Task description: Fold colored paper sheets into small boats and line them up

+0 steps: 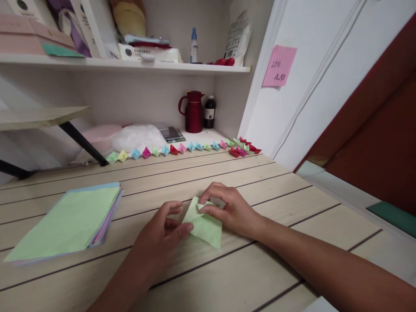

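Note:
A small piece of light green paper (208,229), partly folded, is held just above the striped tabletop. My right hand (230,208) pinches a raised flap at its upper edge between thumb and curled fingers. On the paper's left edge rests the thumb of my left hand (165,229), its other fingers curled behind, so the paper is gripped from that side too. To the left lies a stack of coloured paper sheets (68,216), a light green one on top. Along the back of the table runs a row of small folded paper boats (173,150) in several colours.
More boats (242,148) cluster at the back right corner. Behind stand a red jug (194,112), a dark bottle (209,113) and a plastic bag (139,139). A small raised stand (42,117) is at left. A shelf (113,64) crosses above; a pink note (279,66) hangs right.

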Demonstrator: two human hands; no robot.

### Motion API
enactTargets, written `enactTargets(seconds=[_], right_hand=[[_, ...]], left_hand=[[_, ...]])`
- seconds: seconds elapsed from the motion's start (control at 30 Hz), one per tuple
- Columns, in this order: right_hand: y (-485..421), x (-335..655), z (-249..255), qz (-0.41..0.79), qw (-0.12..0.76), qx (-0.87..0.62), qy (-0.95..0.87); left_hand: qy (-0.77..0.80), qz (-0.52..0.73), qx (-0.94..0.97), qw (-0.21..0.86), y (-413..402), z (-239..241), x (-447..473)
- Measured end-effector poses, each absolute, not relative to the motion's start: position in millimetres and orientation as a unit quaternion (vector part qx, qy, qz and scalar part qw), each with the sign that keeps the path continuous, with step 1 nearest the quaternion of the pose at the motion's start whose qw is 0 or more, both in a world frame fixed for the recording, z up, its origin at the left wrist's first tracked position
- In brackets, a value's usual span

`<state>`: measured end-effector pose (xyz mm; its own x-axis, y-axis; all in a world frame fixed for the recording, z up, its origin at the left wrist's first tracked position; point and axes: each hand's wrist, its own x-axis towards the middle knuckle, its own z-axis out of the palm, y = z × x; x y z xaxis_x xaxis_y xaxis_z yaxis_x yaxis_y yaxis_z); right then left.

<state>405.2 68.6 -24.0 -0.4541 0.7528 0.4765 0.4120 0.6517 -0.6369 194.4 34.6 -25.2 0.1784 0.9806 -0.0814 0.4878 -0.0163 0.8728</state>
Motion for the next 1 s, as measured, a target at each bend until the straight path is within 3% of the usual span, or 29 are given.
enactTargets(seconds=[0.17, 0.3, 0.8, 1.0], right_hand=[[75.3, 409.8, -26.6, 0.248, 0.252, -0.387, -0.852], [79.9, 415.5, -26.6, 0.244, 0.2, -0.388, -0.866], [78.8, 432.6, -18.1, 0.156, 0.175, -0.458, -0.858], [84.4, 428.5, -25.1, 0.169, 0.182, -0.414, -0.876]], left_hand=[[0.556, 0.26, 0.753, 0.24, 29.0, -33.3, 203.1], [0.527, 0.261, 0.794, 0.155, 25.7, -47.2, 211.9], [0.492, 0.187, 0.845, 0.096, 44.3, -50.5, 214.8], [0.491, 0.18, 0.847, 0.093, 42.7, -54.8, 209.9]])
